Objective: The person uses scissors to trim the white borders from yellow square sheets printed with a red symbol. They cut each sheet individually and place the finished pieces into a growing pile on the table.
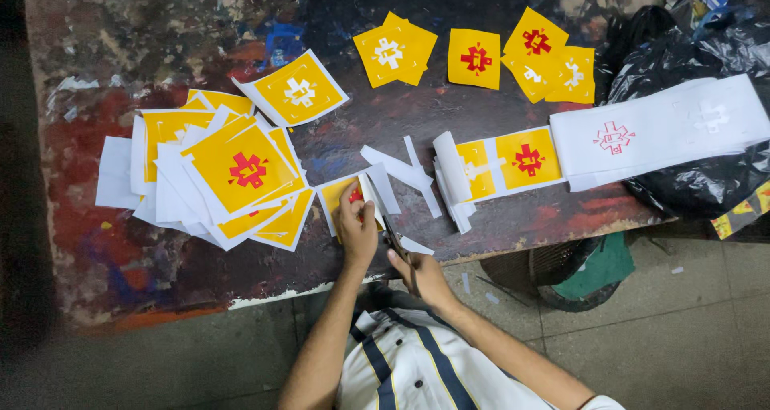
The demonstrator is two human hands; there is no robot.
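Currently mid-trim: left hand (357, 230) pinched shut on a yellow sticker sheet (346, 197) at the near edge of the tabletop (104, 258), thumb and fingers pressing its white margin. Right hand (417, 274) closed around dark scissors (395, 238), blades angled up toward 11 o'clock, tips just beside the sheet's right border. Looks like the white border being cut away from one printed square. Whether the blades bite paper yet: cannot tell.

Next move, by judgement: calls for steady feed of the sheet into the blades, cut kept close along the yellow edge, left fingers kept clear of the line.

Sheet in hand: small, square, yellow with a red cross-like emblem partly hidden by the thumb, white backing curling at its right side.

Around it:
- At 9 o'clock, loose pile of uncut sheets (224, 177), yellow on white, overlapping.
- At 3 o'clock, white offcut strips (405, 169), then a printed strip (513, 161) running from a white roll (666, 129).
- At 12 to 1 o'clock, trimmed yellow squares (477, 57) scattered, red or white emblems.
- At 2 o'clock, black plastic bag (706, 185) under the roll.

Tabletop paint-stained, dark red and blue.
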